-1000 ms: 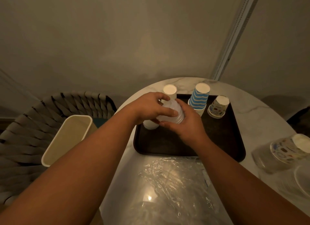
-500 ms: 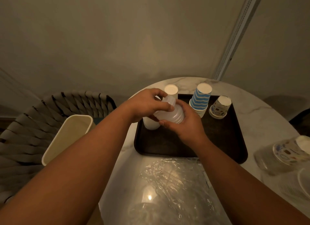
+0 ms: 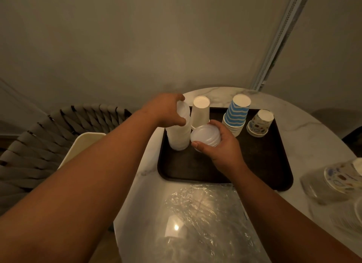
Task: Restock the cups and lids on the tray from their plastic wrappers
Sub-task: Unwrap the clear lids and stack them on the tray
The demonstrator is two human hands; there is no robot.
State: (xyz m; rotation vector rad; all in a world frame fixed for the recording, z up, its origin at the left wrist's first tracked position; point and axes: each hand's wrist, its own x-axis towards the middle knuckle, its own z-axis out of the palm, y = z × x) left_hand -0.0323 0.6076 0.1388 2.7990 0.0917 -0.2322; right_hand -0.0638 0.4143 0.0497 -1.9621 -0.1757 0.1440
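- The left hand (image 3: pixel 166 110) curls round the top of a tall stack of translucent white plastic lids (image 3: pixel 179 132); the stack stands at the far left corner of the dark rectangular tray (image 3: pixel 264 160)
- The right hand (image 3: pixel 219 143) grips a short stack of round ribbed lids (image 3: pixel 204 138), tilted, just beside the tall stack
- Upturned on the tray's far edge: a plain white paper cup (image 3: pixel 200 113); blue-striped paper cups (image 3: pixel 236 115), nested; patterned cups (image 3: pixel 259 123)
- Crinkled clear plastic wrapper (image 3: pixel 201 213) lies on the marble surface (image 3: pixel 305 129) at its near edge; wrapped patterned cups (image 3: pixel 340 178) at the right edge
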